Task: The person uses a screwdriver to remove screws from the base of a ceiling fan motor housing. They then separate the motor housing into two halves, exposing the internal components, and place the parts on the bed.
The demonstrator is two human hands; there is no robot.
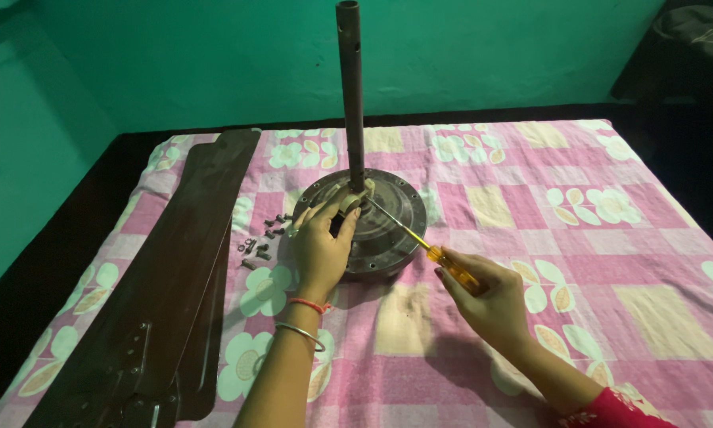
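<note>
A round dark ceiling-fan motor (388, 218) lies on a pink checked floral sheet, with a long dark rod (350, 87) standing upright from its middle. My left hand (322, 246) rests on the motor's left top and pinches a small pale part (355, 198) at the rod's base. My right hand (483, 293) grips the orange handle of a screwdriver (444, 257). Its metal shaft slants up and left, and its tip meets the motor near the rod's base, beside my left fingers.
Dark fan blades (174, 269) lie stacked along the sheet's left side. Several small dark screws (261, 238) are scattered between the blades and the motor. The bed (610, 261) meets green walls at the back and left, with a dark gap on the right.
</note>
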